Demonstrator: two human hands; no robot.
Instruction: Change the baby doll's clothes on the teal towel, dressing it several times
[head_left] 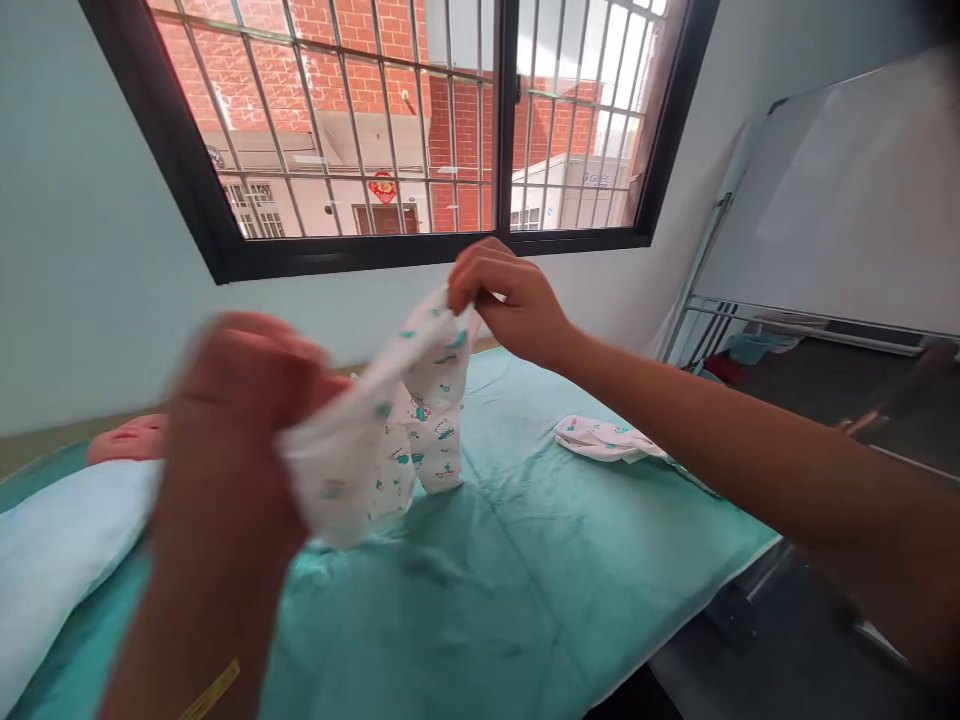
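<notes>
Both my hands hold up a small white baby garment (pixel 439 430) with green and red prints, stretched between them above the bed. My left hand (pixel 247 400), blurred and close to the camera, is closed on its near edge. At the far upper corner my right hand (pixel 499 295) pinches the cloth between thumb and fingers. Two leg-like parts hang down towards the green sheet. Another white printed piece of baby clothing (pixel 604 438) lies folded on the sheet, beyond my right forearm.
A green sheet (pixel 480 610) covers the bed. On the left lies a baby doll (pixel 127 440), its head partly hidden, beside a pale blue-white pillow or cover (pixel 67 540). A barred window (pixel 390 255) is behind the bed. A whiteboard on a metal stand (pixel 847 200) stands at right.
</notes>
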